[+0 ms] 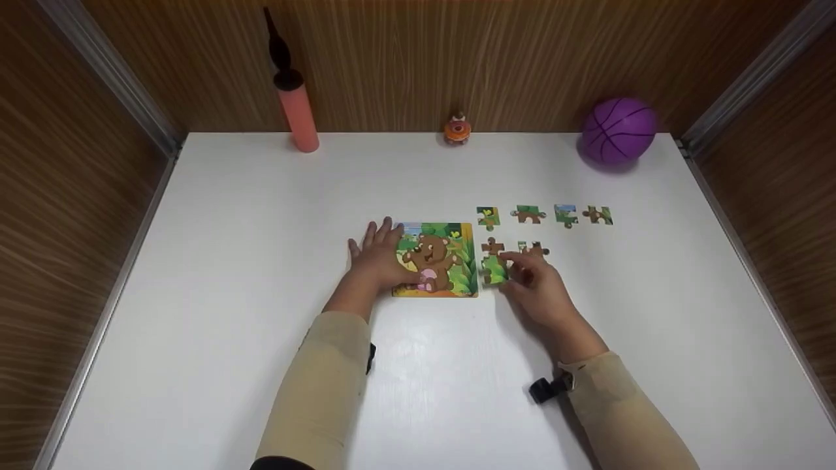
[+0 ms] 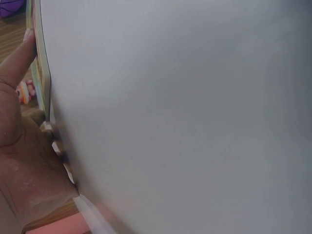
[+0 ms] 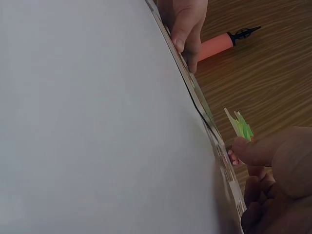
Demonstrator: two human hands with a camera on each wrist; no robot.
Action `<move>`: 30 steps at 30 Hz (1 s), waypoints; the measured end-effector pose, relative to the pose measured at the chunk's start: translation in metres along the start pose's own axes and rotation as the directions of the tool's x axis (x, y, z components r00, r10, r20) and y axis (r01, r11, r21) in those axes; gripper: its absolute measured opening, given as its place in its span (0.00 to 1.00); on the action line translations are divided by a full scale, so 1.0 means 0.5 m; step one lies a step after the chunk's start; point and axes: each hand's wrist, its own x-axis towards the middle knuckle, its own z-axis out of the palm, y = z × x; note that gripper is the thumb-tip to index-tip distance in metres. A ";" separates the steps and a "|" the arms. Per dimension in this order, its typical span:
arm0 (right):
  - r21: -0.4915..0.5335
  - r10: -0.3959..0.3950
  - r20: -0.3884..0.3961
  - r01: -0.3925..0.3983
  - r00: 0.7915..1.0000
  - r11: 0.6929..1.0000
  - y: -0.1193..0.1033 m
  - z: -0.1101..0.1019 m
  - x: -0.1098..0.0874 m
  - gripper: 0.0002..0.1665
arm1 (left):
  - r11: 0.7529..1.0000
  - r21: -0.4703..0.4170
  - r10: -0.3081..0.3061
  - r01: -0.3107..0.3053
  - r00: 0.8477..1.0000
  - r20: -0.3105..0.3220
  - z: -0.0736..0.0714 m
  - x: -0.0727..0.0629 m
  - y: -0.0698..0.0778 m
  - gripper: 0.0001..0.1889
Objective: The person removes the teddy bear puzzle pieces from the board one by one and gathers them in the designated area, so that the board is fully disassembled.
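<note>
Green pc [image 1: 495,269] is just right of centre in the head view, beside the right edge of the bear board [image 1: 445,261], which lies mid-frame on the white table [image 1: 431,385]. Step in hand, as far as one can judge: handling that one pc. Best done w/ a light pinch on opposite edges, so the knobs don't bend; R wrist view shows it tipped up, so it'd prob. want levelling b4 any pressing. Brown pc [image 1: 492,246] lies v. close, just above it in the frame, so a low sideways drag could knock it; a small lift is safer. Board's best steadied w/ light pressure only.

R hand [image 1: 541,287]: thumb & fingertip nearly together, gap only pc-wide, pinching the green pc; other fingers curl in below. L hand [image 1: 377,260]: spread wide, fingers fairly straight, gripping nothing; it rests over the board's left edge, thumb across its lower left, fingers pointing up-frame. Row of four pcs [image 1: 528,214] runs to the upper right of the board; a second brown pc [image 1: 537,249], partly hidden by the R hand, sits just below that row.
</note>
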 end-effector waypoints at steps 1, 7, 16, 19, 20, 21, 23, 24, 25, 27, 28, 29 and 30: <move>-0.005 -0.001 -0.006 0.001 1.000 1.000 0.004 -0.006 -0.001 0.30 | 1.000 0.003 0.001 -0.001 1.000 0.000 0.000 0.000 0.000 0.63; -0.035 0.007 -0.048 -0.009 0.999 0.999 0.025 -0.044 -0.006 0.29 | 1.000 0.009 0.005 -0.005 1.000 -0.001 -0.002 -0.001 -0.001 0.64; -0.041 0.086 -0.089 -0.089 0.992 0.995 0.057 -0.098 -0.013 0.31 | 1.000 0.005 -0.003 0.003 1.000 0.000 0.000 -0.002 0.001 0.63; -0.056 0.099 -0.105 -0.105 0.990 0.993 0.068 -0.118 -0.014 0.32 | 1.000 0.005 -0.006 0.006 1.000 0.000 -0.001 -0.004 0.002 0.62; -0.061 0.101 -0.107 -0.108 0.989 0.992 0.072 -0.126 -0.014 0.32 | 1.000 0.006 -0.007 0.007 1.000 -0.001 -0.002 -0.004 0.002 0.62; -0.072 0.103 -0.108 -0.111 0.989 0.991 0.076 -0.133 -0.014 0.32 | 1.000 0.006 -0.007 0.007 1.000 -0.002 -0.002 -0.004 0.003 0.62; -0.093 0.101 -0.109 -0.112 0.989 0.989 0.083 -0.148 -0.012 0.32 | 1.000 0.012 -0.007 0.007 1.000 -0.002 -0.002 -0.004 0.003 0.63; -0.102 0.103 -0.108 -0.114 0.989 0.988 0.086 -0.155 -0.012 0.32 | 1.000 0.014 -0.007 0.007 1.000 -0.003 -0.002 -0.004 0.003 0.62; -0.113 0.105 -0.106 -0.117 0.989 0.987 0.088 -0.162 -0.011 0.32 | 1.000 0.014 -0.007 0.007 1.000 -0.004 -0.001 -0.004 0.003 0.62; -0.131 0.114 -0.103 -0.127 0.988 0.983 0.094 -0.173 -0.010 0.32 | 1.000 0.012 -0.010 0.010 1.000 -0.003 0.000 -0.003 0.003 0.63; -0.134 0.120 -0.101 -0.134 0.988 0.982 0.096 -0.177 -0.009 0.32 | 1.000 0.009 -0.012 0.012 1.000 -0.003 0.000 -0.004 0.002 0.63; -0.141 0.128 -0.100 -0.141 0.987 0.980 0.098 -0.181 -0.008 0.33 | 1.000 0.008 -0.011 0.011 1.000 -0.002 0.000 -0.004 0.001 0.64; -0.146 0.133 -0.099 -0.146 0.986 0.978 0.101 -0.184 -0.007 0.33 | 1.000 0.013 -0.008 0.009 1.000 -0.003 0.000 -0.004 0.001 0.64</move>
